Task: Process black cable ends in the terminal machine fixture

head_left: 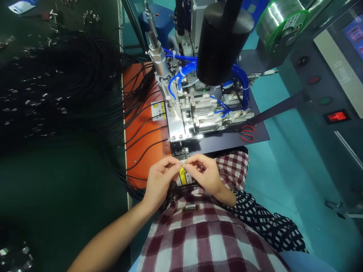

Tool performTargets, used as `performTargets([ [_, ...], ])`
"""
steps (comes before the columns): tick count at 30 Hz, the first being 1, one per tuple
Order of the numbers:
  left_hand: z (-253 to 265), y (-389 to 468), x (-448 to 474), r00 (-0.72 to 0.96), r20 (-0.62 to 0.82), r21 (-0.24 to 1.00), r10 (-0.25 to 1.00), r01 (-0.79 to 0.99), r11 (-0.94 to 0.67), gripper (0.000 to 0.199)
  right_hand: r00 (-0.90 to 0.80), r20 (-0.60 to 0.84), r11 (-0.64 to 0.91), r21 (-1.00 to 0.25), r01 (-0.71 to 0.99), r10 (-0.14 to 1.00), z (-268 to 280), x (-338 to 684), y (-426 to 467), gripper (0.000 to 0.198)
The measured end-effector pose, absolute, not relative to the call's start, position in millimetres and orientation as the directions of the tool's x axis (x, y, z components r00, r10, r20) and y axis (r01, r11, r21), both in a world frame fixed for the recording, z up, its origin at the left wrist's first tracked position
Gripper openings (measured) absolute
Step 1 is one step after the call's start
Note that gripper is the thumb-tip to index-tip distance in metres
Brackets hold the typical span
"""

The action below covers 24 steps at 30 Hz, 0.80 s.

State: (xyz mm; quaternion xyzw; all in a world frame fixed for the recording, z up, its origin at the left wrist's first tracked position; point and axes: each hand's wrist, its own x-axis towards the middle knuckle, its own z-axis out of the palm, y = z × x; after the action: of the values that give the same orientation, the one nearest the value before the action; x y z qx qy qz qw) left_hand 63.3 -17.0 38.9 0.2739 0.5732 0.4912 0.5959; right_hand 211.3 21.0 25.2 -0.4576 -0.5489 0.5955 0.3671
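teal floor (279, 162) fills the right side of the view, running up to a grey cabinet (300, 81) with a lit red switch (337, 116), while a dark table (62, 185) spreads out on the left under a big heap of black cables (76, 75). several of these cables cross an orange board (149, 160) toward a metal machine (195, 117), and a warning label (158, 110) lies on the board close to the machine's edge. blue tubes (188, 68) loop over the machine, a thick black cylinder (222, 47) hangs above it, and a spool of silvery wire (279, 22) with a green rim sits at the top right. red-handled snips (247, 134) lie on the grey plate (227, 140) beside the machine, well apart from the hands. at the near end of the machine, the left hand (159, 179) and the right hand (206, 174) meet almost tip to tip. on each, thumb and forefinger are pinched nearly closed, the other fingers curled in, and both pinches have hold of a tiny pale piece (183, 163), too small to make out. it sits between the fingertips, just in front of the machine and above a label with a yellow arrow (183, 176). the left forearm is bare; a black-and-white sleeve (263, 221) covers the right one, and a checked apron (204, 234) spreads below the hands.
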Motion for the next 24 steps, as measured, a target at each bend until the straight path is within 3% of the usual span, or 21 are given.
performTargets([
  [13,41,-19,64,-0.156,-0.327,0.944,0.932,-0.107,0.313,0.01,-0.286,-0.196,-0.193,-0.98,0.039,0.938,24,208,20,0.013],
  [20,42,-14,61,-0.109,-0.304,0.952,0.947,-0.009,0.304,0.015,-0.477,-0.324,-0.41,-0.908,-0.085,0.817,26,214,26,0.022],
  [24,44,-10,51,-0.027,-0.275,0.95,0.961,0.146,0.276,0.017,-0.456,-0.311,-0.375,-0.926,-0.054,0.834,26,219,32,0.022],
])
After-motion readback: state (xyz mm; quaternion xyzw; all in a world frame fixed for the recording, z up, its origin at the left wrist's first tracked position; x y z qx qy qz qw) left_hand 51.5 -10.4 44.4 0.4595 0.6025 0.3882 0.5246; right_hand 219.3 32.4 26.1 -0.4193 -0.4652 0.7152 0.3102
